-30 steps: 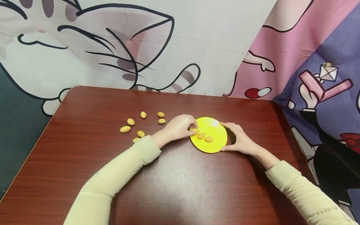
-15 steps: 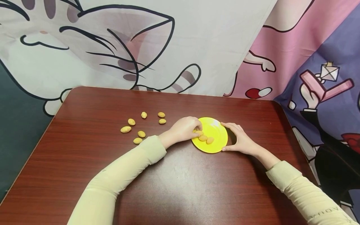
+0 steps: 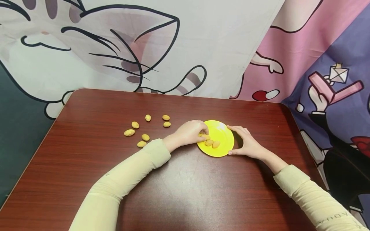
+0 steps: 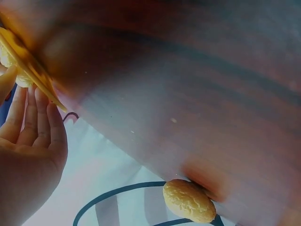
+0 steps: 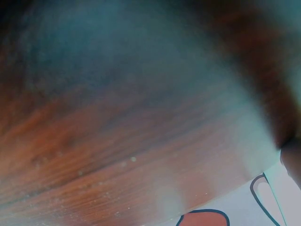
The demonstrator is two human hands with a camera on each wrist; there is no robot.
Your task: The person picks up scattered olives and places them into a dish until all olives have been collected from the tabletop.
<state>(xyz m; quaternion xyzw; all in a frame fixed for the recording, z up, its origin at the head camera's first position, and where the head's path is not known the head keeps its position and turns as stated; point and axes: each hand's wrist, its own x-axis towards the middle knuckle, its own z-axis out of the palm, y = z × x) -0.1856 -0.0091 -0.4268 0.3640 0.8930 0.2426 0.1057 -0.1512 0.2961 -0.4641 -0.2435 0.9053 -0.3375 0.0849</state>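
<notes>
While holding a shallow yellow plate [image 3: 223,134] by its right side with the right hand [image 3: 247,143], pinches a wrinkled yellow nut-like piece [image 3: 206,137] between the thumb and bent fingers of the left hand [image 3: 188,132]. Has the two hands apart, on opposite sides of the plate — sets the right thumb on the near part of the rim, the right fingers on the far part, and the left fingertips over the left edge. Has at least two more pieces lying on the plate, just beside the pinched one; cannot count those partly hidden by the left hand. Has seven loose pieces scattered on the reddish-brown wood-grain table [image 3: 179,195], left of the plate, with one just beside the left cuff and two close together on the side nearest the plate. Wears pale yellow sleeves [image 3: 130,175] with thick cuffs. Faces, beyond the far edge, a white cat-print cloth [image 3: 222,41] and, to its right, a pink and purple printed cloth [image 3: 292,73]. Shows from the right wrist mostly blurred tabletop — cannot make out the grip there.
</notes>
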